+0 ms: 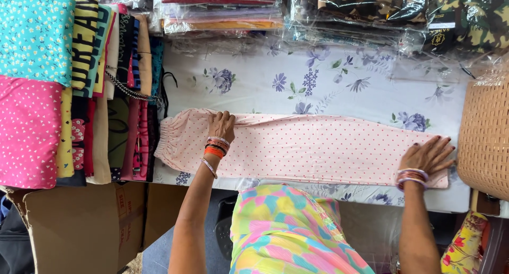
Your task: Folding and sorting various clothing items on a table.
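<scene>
A pale pink dotted garment [313, 146], folded long and narrow, lies flat across a white sheet with blue flowers [297, 88]. My left hand [221, 126] presses down on the garment near its gathered waist end at the left, fingers together. My right hand [427, 155] lies flat with spread fingers on the garment's right end. Both wrists wear bangles. Neither hand grips anything.
A stack of folded colourful clothes [79, 88] stands at the left. Plastic-wrapped garments [318, 11] line the far edge. A woven basket [485, 138] sits at the right. A cardboard box [79, 226] stands below the table at the left.
</scene>
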